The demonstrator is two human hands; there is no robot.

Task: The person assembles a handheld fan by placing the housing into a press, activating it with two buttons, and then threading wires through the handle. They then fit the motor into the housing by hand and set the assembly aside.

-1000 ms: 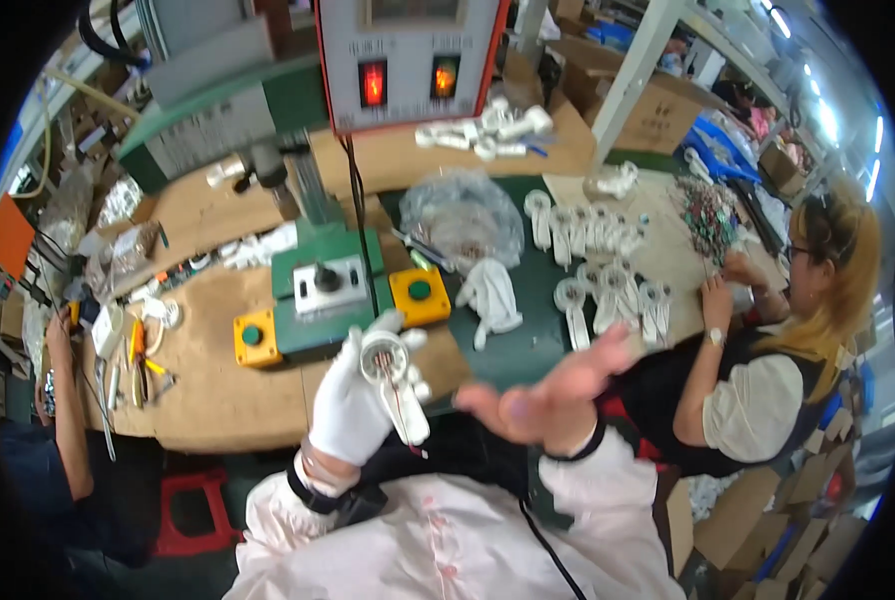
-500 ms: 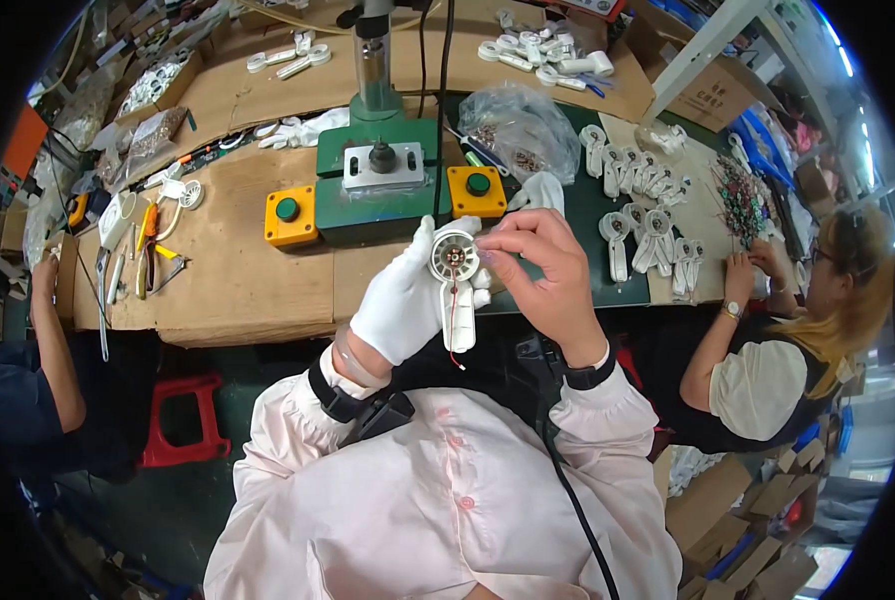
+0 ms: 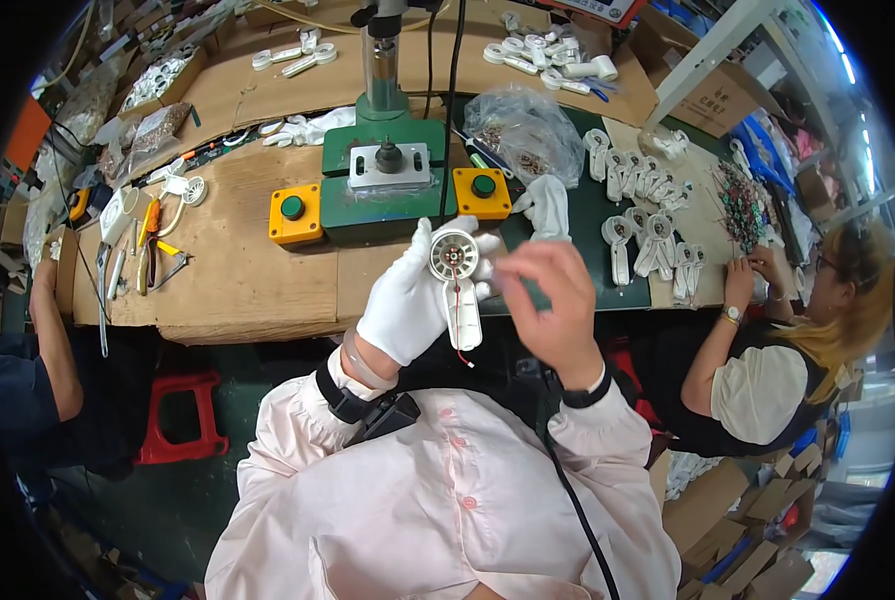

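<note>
My left hand (image 3: pixel 408 300), in a white glove, holds a white handheld-fan housing (image 3: pixel 465 318) by its round head, the handle pointing toward me. In the round head sits a small copper-coloured motor coil (image 3: pixel 455 257). A thin red wire (image 3: pixel 459 300) runs from it down the open handle and hangs past its end, with a small white plug at the tip. My bare right hand (image 3: pixel 558 305) is just right of the housing, apart from it. Motion blurs its fingers, so I cannot make out whether they hold anything.
A green press (image 3: pixel 383 205) with a metal fixture stands ahead, between two yellow button boxes (image 3: pixel 296 215). Similar fan housings (image 3: pixel 656 245) lie in rows at the right, beside a clear bag (image 3: pixel 528 130). Hand tools (image 3: pixel 150 250) lie left. People sit at both sides.
My right hand has drawn back from the housing's round head, to the right and slightly down. My left hand still holds the housing in nearly the same place.
</note>
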